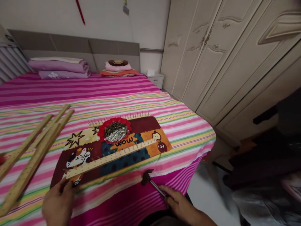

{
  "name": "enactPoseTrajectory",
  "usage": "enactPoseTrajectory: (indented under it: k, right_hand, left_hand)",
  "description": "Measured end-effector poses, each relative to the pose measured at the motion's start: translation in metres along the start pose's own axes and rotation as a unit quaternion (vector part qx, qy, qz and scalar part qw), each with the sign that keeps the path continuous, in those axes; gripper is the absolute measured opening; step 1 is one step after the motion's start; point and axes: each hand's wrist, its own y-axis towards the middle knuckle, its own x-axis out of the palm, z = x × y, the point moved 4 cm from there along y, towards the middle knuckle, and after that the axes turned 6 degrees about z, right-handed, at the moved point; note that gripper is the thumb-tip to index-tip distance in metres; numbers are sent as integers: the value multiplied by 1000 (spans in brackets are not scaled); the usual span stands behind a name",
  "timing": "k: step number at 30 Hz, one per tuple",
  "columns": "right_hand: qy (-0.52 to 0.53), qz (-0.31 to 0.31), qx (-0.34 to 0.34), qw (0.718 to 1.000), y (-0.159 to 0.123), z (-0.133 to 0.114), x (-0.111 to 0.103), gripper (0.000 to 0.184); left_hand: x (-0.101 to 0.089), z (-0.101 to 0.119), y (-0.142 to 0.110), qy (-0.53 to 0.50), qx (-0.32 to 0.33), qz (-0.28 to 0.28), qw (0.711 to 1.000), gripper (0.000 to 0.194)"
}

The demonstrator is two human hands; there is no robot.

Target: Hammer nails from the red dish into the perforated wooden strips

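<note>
Now, the left hand (58,199) is pinching the left end of a long, pale, nail-studded wooden strip (112,158) lying across a colourful cartoon-patterned mat (143,124), while the right hand (176,202) is gripping a dark-headed, metal-shafted hammer (146,178) near the mat.

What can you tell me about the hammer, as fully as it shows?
The hammer has a dark head and a slim, silvery shaft that looks metal. The right hand grips it, hiding the lower end. It slants forward and left, head foremost, on the near side of the mat. Whether the head touches the bedspread is unclear.
</note>
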Motion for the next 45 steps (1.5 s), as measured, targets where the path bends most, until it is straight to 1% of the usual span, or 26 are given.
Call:
enactPoseTrajectory:
  k: [3, 5, 7, 10, 12, 14, 16, 18, 19, 21, 23, 26, 28, 31, 33, 34, 37, 40, 45]
  right_hand:
    - [1, -2, 5, 1000, 1, 1, 1, 45]
    - [3, -3, 7, 1000, 1, 3, 2, 47]
    - [5, -6, 10, 1000, 1, 4, 2, 48]
    - [9, -13, 9, 1000, 1, 3, -1, 48]
    - [14, -13, 4, 1000, 1, 2, -5, 47]
    - [25, -2, 1, 1000, 1, 3, -10, 46]
    - [49, 11, 17, 999, 2, 9, -12, 48]
    - [90, 23, 72, 993, 3, 21, -10, 54]
    - [114, 26, 107, 987, 4, 27, -8, 57]
    - [161, 32, 163, 973, 4, 36, -3, 61]
    - [192, 32, 184, 963, 5, 38, 0, 64]
    - [219, 34, 197, 955, 5, 33, 0, 65]
    - [233, 36, 206, 950, 5, 30, -2, 66]
    - [245, 35, 214, 945, 5, 31, -2, 66]
    - [246, 28, 209, 946, 7, 33, -1, 64]
    - [244, 24, 203, 948, 7, 35, 0, 62]
    - [238, 28, 199, 950, 9, 42, 1, 60]
    - [238, 28, 196, 951, 10, 47, 2, 60]
    - [234, 23, 190, 953, 11, 45, 1, 60]
  left_hand:
    - [3, 32, -16, 34, 84, -24, 996, 49]
    - [5, 47, -25, 45, 114, -24, 992, 50]
    - [7, 56, -31, 46, 128, -24, 990, 48]
    - [8, 60, -34, 41, 134, -24, 990, 43]
    - [1, 60, -32, 32, 128, -2, 991, 43]
    - [-11, 65, -30, 13, 138, 42, 989, 44]
    - [-23, 79, -28, -18, 170, 83, 982, 45]
    - [-28, 102, -27, -49, 212, 92, 972, 43]
    - [-27, 116, -27, -60, 239, 78, 966, 41]
    - [-19, 147, -26, -62, 297, 38, 952, 37]
    - [-5, 176, -25, -33, 334, -4, 942, 34]
    - [16, 209, -22, 42, 360, -70, 929, 32]
    - [28, 223, -19, 101, 355, -119, 922, 32]
    - [40, 236, -11, 165, 313, -192, 915, 27]
    - [43, 241, -6, 181, 294, -222, 912, 22]
    - [45, 243, -4, 182, 293, -228, 910, 21]
    - [46, 244, -4, 180, 311, -221, 907, 20]
    - [46, 239, -8, 176, 327, -210, 905, 23]
    - [45, 233, -12, 175, 343, -197, 902, 31]
